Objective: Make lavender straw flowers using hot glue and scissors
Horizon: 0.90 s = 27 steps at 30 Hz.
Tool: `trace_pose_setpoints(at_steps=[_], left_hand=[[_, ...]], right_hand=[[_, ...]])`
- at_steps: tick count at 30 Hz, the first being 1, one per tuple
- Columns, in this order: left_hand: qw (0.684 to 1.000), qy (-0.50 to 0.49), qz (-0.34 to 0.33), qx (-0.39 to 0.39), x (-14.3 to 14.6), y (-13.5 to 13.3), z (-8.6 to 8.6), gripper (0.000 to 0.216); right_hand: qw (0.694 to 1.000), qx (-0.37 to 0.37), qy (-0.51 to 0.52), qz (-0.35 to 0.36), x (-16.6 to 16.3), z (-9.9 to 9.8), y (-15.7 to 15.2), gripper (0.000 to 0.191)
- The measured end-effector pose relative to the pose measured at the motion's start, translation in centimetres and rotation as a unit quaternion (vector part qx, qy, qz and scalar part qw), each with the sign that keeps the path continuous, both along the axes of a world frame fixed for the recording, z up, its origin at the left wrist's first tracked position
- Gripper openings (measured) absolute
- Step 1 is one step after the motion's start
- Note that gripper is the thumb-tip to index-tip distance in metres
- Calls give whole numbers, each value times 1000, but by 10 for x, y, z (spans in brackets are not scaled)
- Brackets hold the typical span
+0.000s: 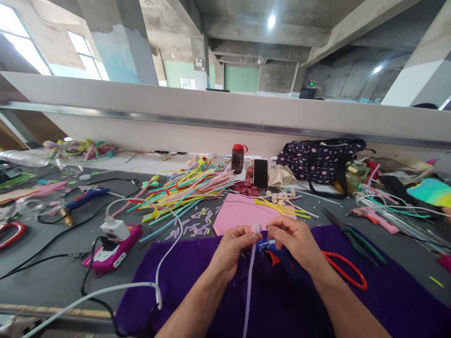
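Bare concrete overhead, and below, a grey table (52, 286) strewn with loose stems (211, 184) and lilac offcuts (200, 230). Purple cloth (176, 272) across the near edge, beneath both forearms. At front centre, just above the cloth, a lilac bud (256, 228) with a strip (250, 281) running down from it between the forearms. Bud pinched between thumb and forefinger of the left hand (229, 249). Right hand (296, 237) just beside, fingers bent in towards the thumb; cannot tell whether gripping anything small. Pink sheet (229, 219) just beyond, with yellow stems on top. Red handle (364, 281) and pliers (352, 234) to the right, on the cloth, both out of hand.

Judging by the pose, busy shaping or securing the bud at the strip's top. Next, probably best to hold the left pinch steady, without crushing the bud, and work round it lightly with the right fingertips.
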<state>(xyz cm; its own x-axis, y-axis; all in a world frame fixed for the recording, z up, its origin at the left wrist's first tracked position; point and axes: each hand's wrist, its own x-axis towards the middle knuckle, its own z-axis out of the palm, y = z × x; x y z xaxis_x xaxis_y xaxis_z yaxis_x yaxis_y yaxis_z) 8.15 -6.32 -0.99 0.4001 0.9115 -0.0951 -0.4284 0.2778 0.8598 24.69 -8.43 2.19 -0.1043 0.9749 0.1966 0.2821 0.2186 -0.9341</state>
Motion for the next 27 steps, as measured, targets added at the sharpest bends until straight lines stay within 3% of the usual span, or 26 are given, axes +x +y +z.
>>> trace_pose_setpoints(at_steps=[6, 27], left_hand=[[998, 38, -4, 41, 1, -1, -1, 13], [999, 28, -26, 6, 1, -1, -1, 13]], right_hand=[[999, 37, 25, -17, -1, 2, -2, 13], [981, 189, -39, 37, -4, -3, -1, 20]])
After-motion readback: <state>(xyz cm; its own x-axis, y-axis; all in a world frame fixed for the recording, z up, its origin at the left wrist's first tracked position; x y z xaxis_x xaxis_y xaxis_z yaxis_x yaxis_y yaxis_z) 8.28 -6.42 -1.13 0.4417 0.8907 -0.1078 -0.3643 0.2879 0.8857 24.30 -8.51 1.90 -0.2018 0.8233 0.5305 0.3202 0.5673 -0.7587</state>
